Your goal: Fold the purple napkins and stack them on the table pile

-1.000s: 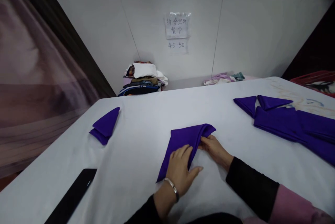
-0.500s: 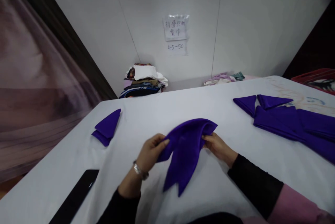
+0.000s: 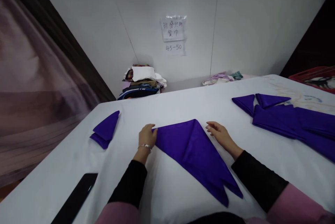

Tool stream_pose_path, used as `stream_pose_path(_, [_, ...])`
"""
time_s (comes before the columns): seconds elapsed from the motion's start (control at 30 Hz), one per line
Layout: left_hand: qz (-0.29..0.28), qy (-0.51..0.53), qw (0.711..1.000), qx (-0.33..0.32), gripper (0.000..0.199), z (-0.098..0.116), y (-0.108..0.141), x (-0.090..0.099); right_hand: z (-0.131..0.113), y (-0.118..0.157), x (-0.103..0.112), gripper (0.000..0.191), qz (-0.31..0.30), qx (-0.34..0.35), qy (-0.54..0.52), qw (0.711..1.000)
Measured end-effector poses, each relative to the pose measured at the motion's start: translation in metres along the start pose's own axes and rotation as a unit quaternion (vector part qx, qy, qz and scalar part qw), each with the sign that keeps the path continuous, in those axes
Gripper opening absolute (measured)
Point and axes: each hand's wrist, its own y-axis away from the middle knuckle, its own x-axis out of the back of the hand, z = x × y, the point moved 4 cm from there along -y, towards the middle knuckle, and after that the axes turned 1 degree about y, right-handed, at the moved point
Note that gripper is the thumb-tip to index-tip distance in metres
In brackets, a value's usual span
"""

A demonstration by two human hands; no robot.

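A purple cloth napkin (image 3: 191, 150) lies folded on the white-covered table (image 3: 178, 196) in front of me, its point up top and two tails toward the lower right. Its left corner is between the thumb and fingers of my left hand (image 3: 147, 136), which is closed about it. My right hand (image 3: 220, 135) hovers just right of the napkin's top point, fingers apart and empty, not touching the cloth.
One folded purple napkin (image 3: 106, 129) lies at the left. Several more purple napkins (image 3: 277, 121) lie at the right. A black flat object (image 3: 75, 199) rests at the near left. Stacked cloths (image 3: 142, 82) stand by the wall, and a red basket (image 3: 311, 75) is at the far right.
The napkin, held up and curved in both hands before, now lies spread flat with its tails swung rightward. My right hand has let go of it and moved slightly away.
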Motion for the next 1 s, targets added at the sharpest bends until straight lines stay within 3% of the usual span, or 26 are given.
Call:
stream_pose_path(0.17, [-0.045,-0.003,0.993,-0.106,0.019,0.012,0.05,-0.03,-0.003,0.006,-0.004,0.042,-0.087,0.041,0.19,0.977])
stream_pose_path(0.3, [-0.073,-0.002,0.984,-0.162,0.018,0.02,0.071,-0.045,-0.005,0.017,-0.011,0.054,-0.136,0.036,0.238,0.961])
stream_pose_path(0.4, [-0.079,-0.005,0.98,-0.181,0.018,0.019,0.074,-0.048,-0.015,0.027,-0.019,0.056,-0.184,0.02,0.169,0.968])
stream_pose_path(0.5, [-0.079,-0.009,0.979,-0.189,0.019,0.018,0.072,-0.048,-0.029,0.032,-0.025,0.052,-0.275,-0.048,-0.01,0.96])
stream_pose_path(0.57, [-0.079,-0.01,0.978,-0.191,0.019,0.017,0.072,-0.048,-0.036,0.023,-0.015,0.049,-0.222,-0.082,-0.155,0.959])
stream_pose_path(0.67, [-0.077,-0.01,0.978,-0.194,0.019,0.017,0.073,-0.048,-0.033,0.001,0.016,0.041,-0.015,-0.072,-0.312,0.947])
stream_pose_path(0.7, [-0.076,-0.009,0.978,-0.195,0.019,0.017,0.073,-0.048,-0.027,-0.004,0.022,0.039,0.025,-0.083,-0.331,0.94])
stream_pose_path(0.87, [-0.071,-0.007,0.978,-0.198,0.019,0.015,0.073,-0.05,0.006,-0.001,0.022,0.029,0.025,-0.212,-0.289,0.933])
stream_pose_path(1.0, [-0.071,-0.004,0.977,-0.204,0.021,0.018,0.078,-0.044,0.013,0.009,0.02,0.032,0.039,-0.201,-0.262,0.943])
